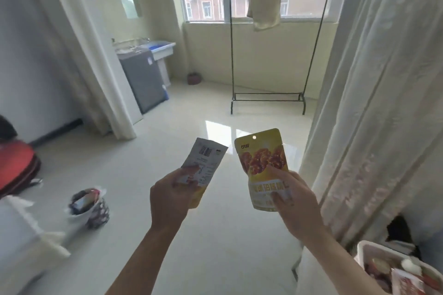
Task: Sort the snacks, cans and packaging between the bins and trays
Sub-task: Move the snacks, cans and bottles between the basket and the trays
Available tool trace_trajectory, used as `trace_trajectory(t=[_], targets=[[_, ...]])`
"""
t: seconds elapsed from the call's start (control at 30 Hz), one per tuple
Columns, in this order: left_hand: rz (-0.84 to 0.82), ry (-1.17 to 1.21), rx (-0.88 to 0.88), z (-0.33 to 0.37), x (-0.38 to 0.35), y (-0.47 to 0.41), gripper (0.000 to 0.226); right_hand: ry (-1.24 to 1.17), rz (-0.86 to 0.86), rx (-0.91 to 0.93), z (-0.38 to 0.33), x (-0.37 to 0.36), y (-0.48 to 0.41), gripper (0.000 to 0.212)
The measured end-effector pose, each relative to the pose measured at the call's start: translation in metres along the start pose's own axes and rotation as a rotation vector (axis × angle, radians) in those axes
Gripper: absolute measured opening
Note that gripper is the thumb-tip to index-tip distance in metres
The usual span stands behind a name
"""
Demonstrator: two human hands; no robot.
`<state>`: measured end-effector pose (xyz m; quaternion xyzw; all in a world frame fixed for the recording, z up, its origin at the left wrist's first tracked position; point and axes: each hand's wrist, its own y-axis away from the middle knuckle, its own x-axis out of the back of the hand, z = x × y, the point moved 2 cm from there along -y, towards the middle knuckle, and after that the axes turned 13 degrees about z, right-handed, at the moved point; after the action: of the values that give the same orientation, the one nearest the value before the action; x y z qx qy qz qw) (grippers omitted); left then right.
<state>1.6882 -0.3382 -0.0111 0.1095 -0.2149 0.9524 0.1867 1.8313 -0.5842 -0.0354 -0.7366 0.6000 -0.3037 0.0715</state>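
My left hand (169, 201) grips a snack pouch (203, 165) by its lower end, its white printed back with a barcode facing me. My right hand (296, 201) pinches a yellow snack pouch (262, 163) with a picture of glazed nuts, thumb on its front. Both pouches stand upright in the air over the floor, side by side and apart. A small floor bin (92, 208) with a patterned bag and wrappers inside stands at the lower left. A white bin (366, 250) holding several snack packs shows at the bottom right corner.
A black clothes rack (278, 98) with a towel stands by the window ahead. Curtains (374, 112) hang close on the right. A grey washing machine (143, 79) and sink are at the left back. A red bag (16, 165) lies at the left edge, a white surface (21, 237) below it.
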Motion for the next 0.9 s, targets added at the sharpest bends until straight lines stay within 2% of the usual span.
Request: trace_trajectory(t=[0.17,0.47,0.57,0.7,0.9], targets=[[0.183,-0.048,0.065,-0.048,0.118,-0.002,0.052,-0.162,-0.157,0.043,-0.070,-0.088,0.032,0.062],[0.451,-0.145,0.177,-0.140,0.351,0.022,0.046,-0.257,-0.430,0.104,-0.196,-0.256,0.154,0.063],[0.543,-0.224,0.183,-0.159,0.428,0.037,0.053,-0.304,-0.521,0.143,-0.238,-0.313,0.197,0.063],[0.704,-0.280,0.245,-0.182,0.526,0.057,0.045,-0.387,-0.644,0.155,-0.298,-0.380,0.251,0.064],[0.925,-0.341,0.338,-0.198,0.638,0.083,0.050,-0.498,-0.837,0.203,-0.378,-0.468,0.314,0.070]])
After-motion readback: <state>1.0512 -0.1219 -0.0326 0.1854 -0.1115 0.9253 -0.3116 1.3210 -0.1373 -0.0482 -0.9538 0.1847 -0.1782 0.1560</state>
